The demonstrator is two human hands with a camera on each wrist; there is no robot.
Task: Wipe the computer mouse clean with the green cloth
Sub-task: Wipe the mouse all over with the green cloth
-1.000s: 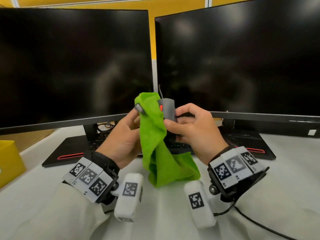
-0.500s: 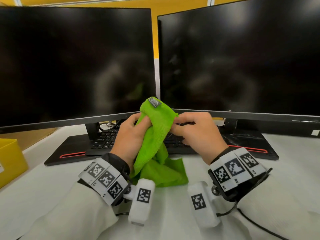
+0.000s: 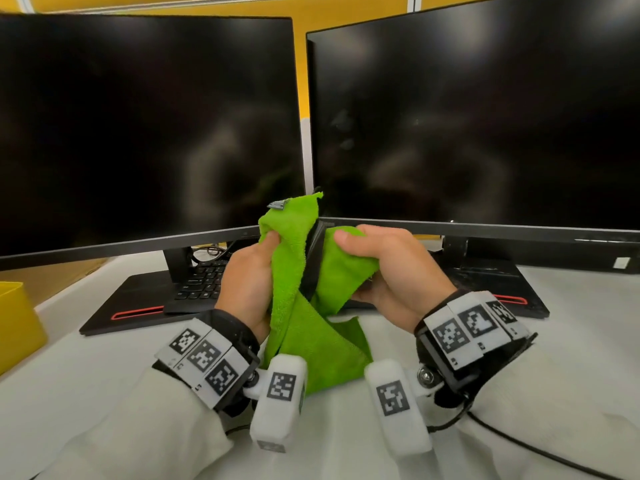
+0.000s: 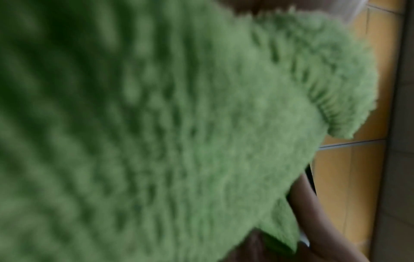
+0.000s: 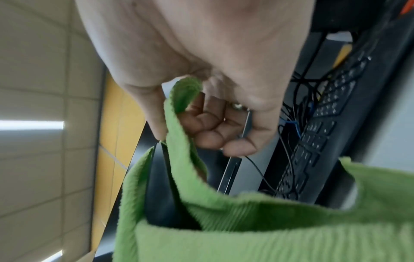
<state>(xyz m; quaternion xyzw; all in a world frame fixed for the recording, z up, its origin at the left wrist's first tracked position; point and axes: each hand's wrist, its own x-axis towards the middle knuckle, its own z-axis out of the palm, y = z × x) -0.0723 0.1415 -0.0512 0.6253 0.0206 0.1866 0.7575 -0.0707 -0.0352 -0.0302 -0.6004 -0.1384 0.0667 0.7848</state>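
Observation:
Both hands hold the green cloth (image 3: 294, 258) wrapped round the black computer mouse (image 3: 314, 261) above the desk; only a dark strip of the mouse shows between the folds. My left hand (image 3: 247, 275) grips the cloth's left fold, thumb on top. My right hand (image 3: 388, 265) holds the mouse through the cloth, its thumb pressing on the right fold. The cloth's lower part hangs down to the desk. Cloth (image 4: 179, 133) fills the left wrist view. In the right wrist view the cloth (image 5: 246, 221) folds round the black mouse (image 5: 161, 195) below my curled fingers (image 5: 215, 127).
Two dark monitors (image 3: 145, 126) (image 3: 485, 116) stand close behind the hands. A black keyboard (image 3: 204, 282) lies under them between the stands. A yellow box (image 3: 17, 323) sits at the left edge of the white desk (image 3: 86, 368). A black cable (image 3: 540, 448) runs off to the right.
The cloth first hung over the left hand with the mouse bare. It then covered the mouse, and now wraps both sides with a dark strip showing. The hands have shifted slightly.

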